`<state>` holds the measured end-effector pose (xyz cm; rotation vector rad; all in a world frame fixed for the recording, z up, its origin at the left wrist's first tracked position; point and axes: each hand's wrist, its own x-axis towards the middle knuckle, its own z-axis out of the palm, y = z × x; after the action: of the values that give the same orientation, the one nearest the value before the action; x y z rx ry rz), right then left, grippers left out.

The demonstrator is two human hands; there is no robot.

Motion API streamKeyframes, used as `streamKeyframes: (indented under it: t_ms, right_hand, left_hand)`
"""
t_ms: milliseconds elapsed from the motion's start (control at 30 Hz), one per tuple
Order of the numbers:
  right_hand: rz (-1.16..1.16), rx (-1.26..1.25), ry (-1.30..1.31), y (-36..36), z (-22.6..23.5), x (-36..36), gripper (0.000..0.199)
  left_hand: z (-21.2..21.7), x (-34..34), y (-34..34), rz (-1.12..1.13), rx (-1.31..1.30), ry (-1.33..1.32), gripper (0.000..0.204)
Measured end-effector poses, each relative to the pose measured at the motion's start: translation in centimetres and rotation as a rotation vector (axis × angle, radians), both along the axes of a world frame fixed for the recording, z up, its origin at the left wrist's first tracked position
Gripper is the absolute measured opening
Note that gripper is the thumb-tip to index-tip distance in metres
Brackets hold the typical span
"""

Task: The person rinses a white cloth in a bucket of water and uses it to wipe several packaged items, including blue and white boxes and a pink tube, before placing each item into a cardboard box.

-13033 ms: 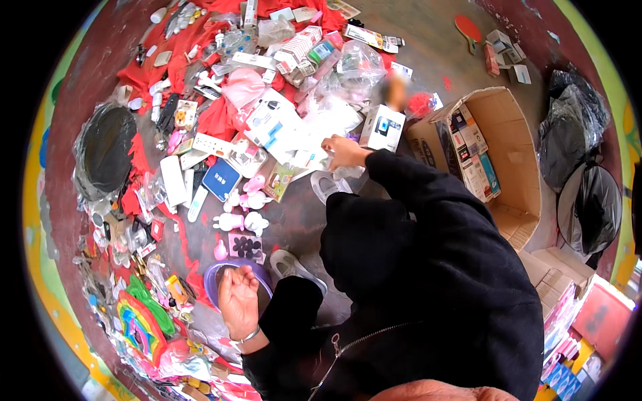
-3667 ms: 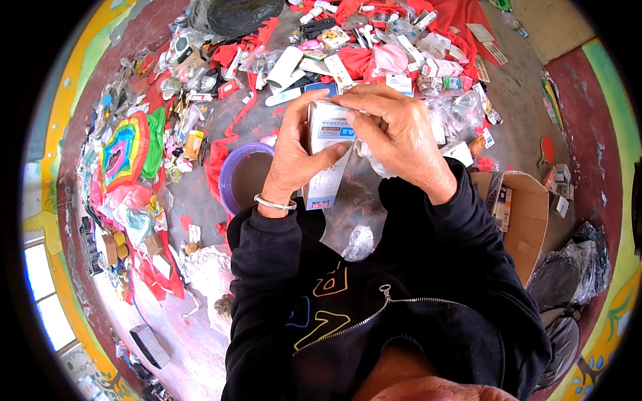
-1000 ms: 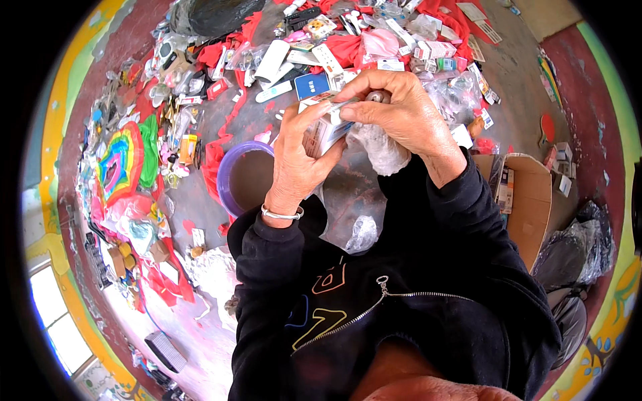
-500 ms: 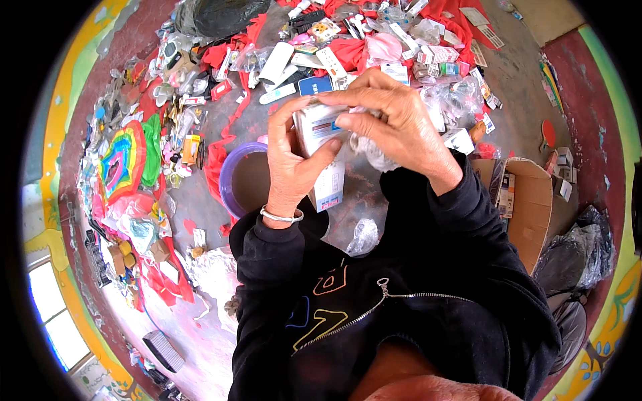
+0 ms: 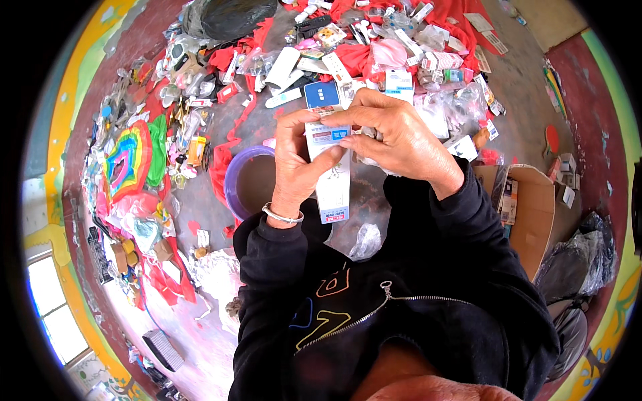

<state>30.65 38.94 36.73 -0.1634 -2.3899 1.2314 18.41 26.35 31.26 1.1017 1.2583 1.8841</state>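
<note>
A long white cardboard box (image 5: 333, 184) with blue and red print is held upright in front of my body, its far end up at my fingers. My left hand (image 5: 297, 157), with a silver bangle at the wrist, is closed round the box's left side, thumb on the front face. My right hand (image 5: 398, 134) is closed at the upper right edge, thumb and forefinger pinching there. Some crumpled whitish material (image 5: 366, 159), cloth or plastic, shows under its curled fingers, partly hidden. Just beyond the box lies a dark blue card or small box (image 5: 322, 95).
A purple-rimmed basin (image 5: 234, 190) stands left of my hands. An open cardboard carton (image 5: 535, 220) holds boxes at my right. Mixed goods, red cloth (image 5: 354, 59) and plastic bags spread across the floor ahead and left. Crumpled clear plastic (image 5: 366, 242) lies near my lap.
The box has swung from a tilted pose to hang straighter, its long face now showing. My right fingers have moved down onto its edge, and the crumpled material is more hidden.
</note>
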Motion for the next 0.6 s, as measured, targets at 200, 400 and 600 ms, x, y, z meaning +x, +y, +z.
streamKeyframes:
  t_ms: [200, 400, 600]
  right_hand:
    - [-0.288, -0.724, 0.390, 3.3, -0.5, -0.3, 0.016]
    - [-0.207, -0.364, 0.402, 0.1, 0.7, -2.3, 0.010]
    - [-0.204, 0.183, 0.139, 0.2, -0.8, -4.2, 0.013]
  left_hand:
    - [-0.3, -1.0, 0.1, 0.298, 0.047, 0.481, 0.055]
    - [-0.3, 0.5, 0.8, 0.394, 0.104, 0.726, 0.066]
    - [-0.2, 0.4, 0.3, 0.217, -0.026, 0.494, 0.105]
